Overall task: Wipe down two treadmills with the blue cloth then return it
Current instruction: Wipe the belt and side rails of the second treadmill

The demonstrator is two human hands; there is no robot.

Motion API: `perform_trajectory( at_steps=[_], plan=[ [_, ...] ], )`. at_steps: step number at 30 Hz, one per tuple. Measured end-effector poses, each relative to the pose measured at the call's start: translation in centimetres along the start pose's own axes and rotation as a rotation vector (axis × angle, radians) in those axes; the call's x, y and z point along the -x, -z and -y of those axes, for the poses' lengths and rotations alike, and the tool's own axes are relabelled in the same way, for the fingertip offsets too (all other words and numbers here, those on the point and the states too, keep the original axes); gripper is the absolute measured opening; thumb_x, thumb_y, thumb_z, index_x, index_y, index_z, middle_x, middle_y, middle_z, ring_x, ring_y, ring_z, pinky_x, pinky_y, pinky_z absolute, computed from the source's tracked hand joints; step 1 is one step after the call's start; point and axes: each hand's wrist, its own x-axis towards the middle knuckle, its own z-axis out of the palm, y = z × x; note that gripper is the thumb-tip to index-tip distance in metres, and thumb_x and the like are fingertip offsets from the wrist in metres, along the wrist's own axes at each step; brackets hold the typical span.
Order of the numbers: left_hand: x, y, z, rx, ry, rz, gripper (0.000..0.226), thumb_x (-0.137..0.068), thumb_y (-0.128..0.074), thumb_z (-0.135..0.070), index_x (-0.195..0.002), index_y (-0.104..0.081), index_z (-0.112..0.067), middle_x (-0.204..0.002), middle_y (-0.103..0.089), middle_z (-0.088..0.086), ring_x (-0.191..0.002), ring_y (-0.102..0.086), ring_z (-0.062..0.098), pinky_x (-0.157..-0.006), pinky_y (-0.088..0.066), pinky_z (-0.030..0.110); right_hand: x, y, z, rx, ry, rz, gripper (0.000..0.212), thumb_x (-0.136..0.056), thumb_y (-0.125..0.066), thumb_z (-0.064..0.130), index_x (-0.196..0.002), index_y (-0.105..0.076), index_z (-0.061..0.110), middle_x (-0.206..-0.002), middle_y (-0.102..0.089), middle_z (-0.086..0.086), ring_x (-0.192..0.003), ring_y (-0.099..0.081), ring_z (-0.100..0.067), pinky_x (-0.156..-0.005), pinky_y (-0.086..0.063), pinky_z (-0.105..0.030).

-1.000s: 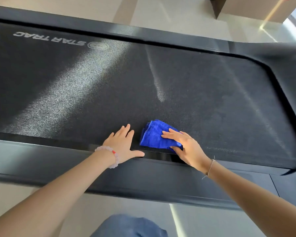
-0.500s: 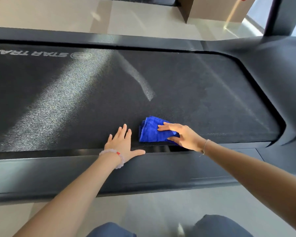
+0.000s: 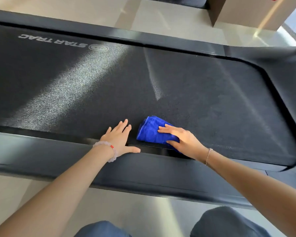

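Pale tiled floor [image 3: 161,21] runs behind the treadmill [image 3: 280,69], whose dark belt [image 3: 203,93] fills most of the head view; bands of light cross it, and the STAR TRAC lettering [image 3: 51,41] reads upside down to you.

The blue cloth [image 3: 149,132] lies bunched at the near edge of the belt, its near side reaching the gap by the side rail [image 3: 152,170]; your right hand [image 3: 181,140] presses it flat, fingers straight across the top and thumb along the near edge, nothing curled round it. Your left hand [image 3: 120,136] is spread flat just beside the cloth, apart from it by a narrow strip of belt, thumb resting on the rail; it holds nothing.

The cloth sticks out from under your right fingers toward the left and away from you, its long side roughly along the rail; so the right hand is the one to drive it, and most of the bare belt lies away from you and to either side, which I judge calls for a push across.

The cloth's right end is hidden under your palm; the treadmill's ends are cut off; a dark shape at the top edge may be the second machine, but I cannot tell.
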Motion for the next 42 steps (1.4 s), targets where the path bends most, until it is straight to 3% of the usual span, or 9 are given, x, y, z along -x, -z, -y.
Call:
perform_trajectory(
  at_steps=[6,19,24,28,32,35,42],
  plan=[
    [0.7,0.1,-1.1,0.082,0.106,0.013,0.095,-0.085,-0.054,-0.057,-0.15,0.001,-0.015,-0.157,0.016,-0.003,-0.144,0.01,0.015,-0.116,-0.001,0.043,-0.3,0.7,-0.7,-0.006,0.074,0.05,0.05,-0.091,-0.056,0.01,-0.13,-0.048,0.039,-0.13,-0.037,0.037,-0.134,-0.03,0.006,-0.103,-0.034,-0.021],
    [5.0,-2.6,-10.2,0.341,0.348,-0.218,0.083,-0.091,-0.051,-0.05,-0.15,-0.005,-0.015,-0.158,-0.005,-0.003,-0.144,0.0,0.013,-0.116,-0.009,0.034,1.3,4.3,-4.8,0.035,0.251,0.172,0.049,-0.091,-0.054,0.011,-0.13,-0.048,0.04,-0.128,-0.035,0.041,-0.124,-0.023,0.02,-0.098,-0.034,-0.015],
    [5.1,-1.0,-13.4,0.205,0.342,-0.11,0.083,-0.092,-0.047,-0.05,-0.15,-0.002,-0.012,-0.158,-0.004,0.001,-0.145,-0.003,0.016,-0.115,-0.009,0.033,2.8,6.2,-7.4,0.04,0.242,0.157,0.05,-0.09,-0.055,0.012,-0.129,-0.048,0.044,-0.134,-0.041,0.035,-0.131,-0.028,0.013,-0.096,-0.036,-0.017],
    [5.0,0.0,-14.8,0.247,0.32,-0.067,0.083,-0.092,-0.047,-0.051,-0.15,-0.004,-0.011,-0.158,-0.005,0.001,-0.144,-0.005,0.016,-0.114,-0.011,0.031,2.9,6.3,-7.3,0.078,0.264,0.143,0.048,-0.092,-0.055,0.014,-0.13,-0.048,0.041,-0.137,-0.042,0.03,-0.133,-0.03,0.007,-0.093,-0.033,-0.013],
    [4.2,-0.7,-14.9,0.227,0.319,-0.095,0.084,-0.091,-0.048,-0.053,-0.149,-0.006,-0.009,-0.158,-0.007,0.003,-0.144,-0.009,0.018,-0.115,-0.013,0.031,2.8,6.1,-7.6,0.062,0.284,0.118,0.048,-0.091,-0.056,0.013,-0.13,-0.049,0.039,-0.136,-0.044,0.028,-0.133,-0.033,0.003,-0.102,-0.037,-0.021],
    [2.8,-2.1,-15.0,0.187,0.331,-0.127,0.088,-0.089,-0.046,-0.057,-0.15,-0.003,-0.01,-0.158,0.001,0.001,-0.144,0.003,0.014,-0.117,-0.006,0.033,2.7,6.0,-7.9,0.068,0.3,0.112,0.048,-0.09,-0.057,0.014,-0.13,-0.049,0.04,-0.136,-0.043,0.03,-0.133,-0.032,0.005,-0.102,-0.035,-0.018],
    [-0.2,-3.3,-14.5,0.193,0.373,-0.251,0.095,-0.085,-0.043,-0.066,-0.15,-0.003,-0.01,-0.158,0.003,-0.001,-0.144,0.006,0.012,-0.117,0.0,0.034,1.1,5.9,-8.4,0.071,0.318,0.056,0.049,-0.088,-0.059,0.009,-0.129,-0.052,0.035,-0.134,-0.048,0.025,-0.131,-0.036,0.003,-0.101,-0.031,-0.015]
  ],
)
